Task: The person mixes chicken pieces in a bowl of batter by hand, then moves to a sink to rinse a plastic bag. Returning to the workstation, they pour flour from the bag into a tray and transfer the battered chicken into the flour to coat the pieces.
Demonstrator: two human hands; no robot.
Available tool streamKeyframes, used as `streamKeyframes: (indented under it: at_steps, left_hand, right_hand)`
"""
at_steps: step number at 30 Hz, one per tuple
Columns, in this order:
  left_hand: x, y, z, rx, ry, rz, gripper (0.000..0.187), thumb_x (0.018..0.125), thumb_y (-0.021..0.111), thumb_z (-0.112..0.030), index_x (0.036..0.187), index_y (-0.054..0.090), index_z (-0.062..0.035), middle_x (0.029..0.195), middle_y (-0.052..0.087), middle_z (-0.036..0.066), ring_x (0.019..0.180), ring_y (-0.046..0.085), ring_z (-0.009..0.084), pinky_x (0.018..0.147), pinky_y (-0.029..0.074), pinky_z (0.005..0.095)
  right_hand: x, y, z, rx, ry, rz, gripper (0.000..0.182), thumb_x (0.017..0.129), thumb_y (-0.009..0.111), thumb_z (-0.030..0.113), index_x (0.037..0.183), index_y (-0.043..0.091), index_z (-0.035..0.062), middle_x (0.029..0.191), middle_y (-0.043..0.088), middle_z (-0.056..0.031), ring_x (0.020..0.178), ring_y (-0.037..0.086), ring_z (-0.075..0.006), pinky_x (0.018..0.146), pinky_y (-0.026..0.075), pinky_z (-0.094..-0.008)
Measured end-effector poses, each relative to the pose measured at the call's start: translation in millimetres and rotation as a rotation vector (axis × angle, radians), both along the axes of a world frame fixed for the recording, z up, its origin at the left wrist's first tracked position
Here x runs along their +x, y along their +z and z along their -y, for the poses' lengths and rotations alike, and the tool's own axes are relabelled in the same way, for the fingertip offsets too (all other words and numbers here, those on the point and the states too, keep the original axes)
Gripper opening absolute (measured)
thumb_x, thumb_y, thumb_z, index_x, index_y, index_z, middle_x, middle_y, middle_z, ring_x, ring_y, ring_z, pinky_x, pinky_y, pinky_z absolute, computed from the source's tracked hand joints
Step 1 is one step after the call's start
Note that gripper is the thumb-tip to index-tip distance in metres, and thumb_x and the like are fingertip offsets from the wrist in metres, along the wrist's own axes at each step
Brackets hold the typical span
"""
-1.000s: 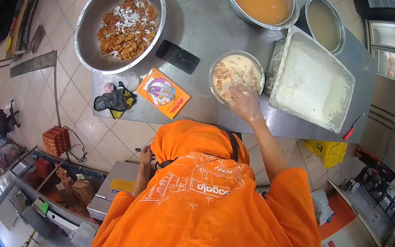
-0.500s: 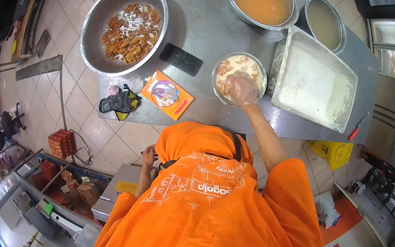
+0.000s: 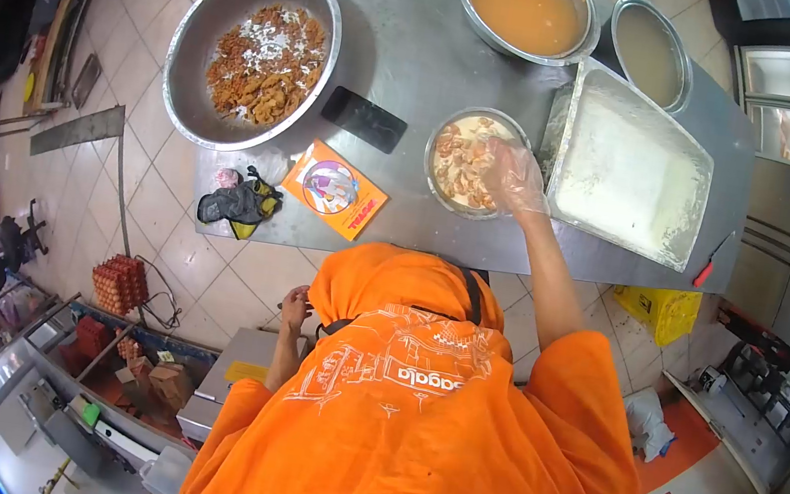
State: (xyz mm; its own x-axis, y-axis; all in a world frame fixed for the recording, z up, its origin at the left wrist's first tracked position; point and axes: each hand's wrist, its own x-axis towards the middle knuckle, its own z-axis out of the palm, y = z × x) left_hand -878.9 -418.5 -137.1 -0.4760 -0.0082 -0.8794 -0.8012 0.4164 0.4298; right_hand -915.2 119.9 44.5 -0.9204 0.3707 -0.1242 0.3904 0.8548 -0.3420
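My right hand, in a clear plastic glove, is at the right side of a metal bowl. Pale batter and pieces of raw meat fill this bowl. The gloved fingers are curled down among the pieces, and what they hold, if anything, is hidden. Away from the table, my left hand hangs low beside my body, its fingers loosely bent and apart. Right of the bowl stands a deep rectangular pan coated with white flour. A black phone lies flat to the bowl's left.
A large basin of brown crumbly food dusted white stands at the left. Behind are a pot of orange liquid and a pot of cloudy liquid. An orange box, a dark bundle and a red-handled knife lie near the table edge.
My right hand has shifted right, from the middle of the bowl to its right side, uncovering more meat pieces. My left hand stays at my side.
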Motion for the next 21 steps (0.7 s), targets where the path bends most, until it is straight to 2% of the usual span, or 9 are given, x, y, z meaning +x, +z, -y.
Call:
streamKeyframes:
  at_steps: [2,4,8,10,11,14,18,20,21]
  left_hand:
    - [-3,-1,-1,-0.022,-0.021,0.006,0.028,0.093,0.042,-0.019,0.116,0.056,-0.0094,0.089,0.063,0.004,0.071,0.061,0.0141,0.059,0.048,0.0266]
    - [-4,-2,0,-0.004,-0.017,-0.01,0.028,0.093,0.042,-0.019,0.116,0.056,-0.0096,0.089,0.063,0.004,0.07,0.061,0.014,0.059,0.048,0.0264]
    - [-1,-4,4,0.011,-0.021,0.003,0.029,0.093,0.044,-0.021,0.116,0.056,-0.0097,0.089,0.063,0.004,0.07,0.061,0.014,0.058,0.048,0.0259]
    - [0,-7,6,0.017,-0.023,0.006,0.029,0.093,0.046,-0.023,0.116,0.056,-0.0095,0.089,0.063,0.004,0.071,0.061,0.0141,0.059,0.048,0.0261]
    - [1,-6,7,0.017,-0.019,0.009,0.029,0.093,0.047,-0.025,0.116,0.056,-0.0093,0.09,0.063,0.004,0.071,0.061,0.0142,0.059,0.048,0.0263]
    - [2,-3,6,0.029,0.011,-0.003,0.032,0.093,0.048,-0.029,0.116,0.056,-0.0085,0.09,0.063,0.004,0.073,0.061,0.0147,0.06,0.048,0.0268]
    - [5,1,4,0.007,0.004,0.0,0.032,0.094,0.048,-0.031,0.115,0.055,-0.008,0.09,0.063,0.004,0.074,0.062,0.0152,0.061,0.048,0.0271]
    - [7,5,1,-0.009,0.044,0.021,0.031,0.095,0.047,-0.03,0.115,0.055,-0.0077,0.09,0.063,0.004,0.074,0.061,0.0153,0.06,0.048,0.0271]
    - [8,8,1,-0.011,0.044,0.025,0.031,0.095,0.047,-0.03,0.115,0.055,-0.0077,0.09,0.063,0.004,0.074,0.061,0.0153,0.06,0.048,0.0271]
  right_hand:
    - [-3,4,6,-0.025,0.014,-0.04,0.022,0.072,0.06,0.012,0.09,0.064,-0.0013,0.081,0.063,-0.0252,0.075,0.063,-0.0371,0.07,0.051,-0.0434]
    - [-7,7,17,-0.06,-0.089,-0.068,0.02,0.078,0.056,0.014,0.093,0.065,0.0039,0.087,0.063,-0.0201,0.085,0.063,-0.0343,0.074,0.051,-0.0422]
    - [-21,-10,30,-0.019,-0.093,-0.04,0.018,0.078,0.058,0.017,0.09,0.065,0.0054,0.087,0.063,-0.0184,0.082,0.063,-0.0327,0.072,0.051,-0.0417]
    - [-27,-18,40,0.137,0.064,0.035,0.017,0.079,0.058,0.016,0.09,0.065,0.0061,0.09,0.063,-0.0178,0.083,0.062,-0.0332,0.074,0.05,-0.0434]
    - [-25,-24,44,0.14,0.057,0.036,0.017,0.079,0.058,0.016,0.09,0.065,0.0061,0.09,0.063,-0.0178,0.083,0.062,-0.0332,0.074,0.05,-0.0434]
    - [-14,-36,58,0.184,0.071,-0.22,0.013,0.074,0.059,0.012,0.082,0.065,0.0037,0.087,0.061,-0.018,0.086,0.058,-0.0349,0.078,0.046,-0.046]
    - [1,-27,55,0.16,0.059,-0.211,0.013,0.073,0.061,0.012,0.079,0.064,0.0009,0.09,0.06,-0.0186,0.088,0.058,-0.0346,0.079,0.046,-0.0457]
    - [10,-18,50,0.107,-0.1,-0.195,0.021,0.073,0.064,0.015,0.087,0.062,-0.0016,0.091,0.059,-0.021,0.093,0.058,-0.035,0.081,0.047,-0.0447]
    - [14,-19,47,0.105,-0.1,-0.191,0.021,0.073,0.064,0.015,0.087,0.062,-0.0016,0.091,0.059,-0.021,0.093,0.058,-0.035,0.081,0.047,-0.0447]
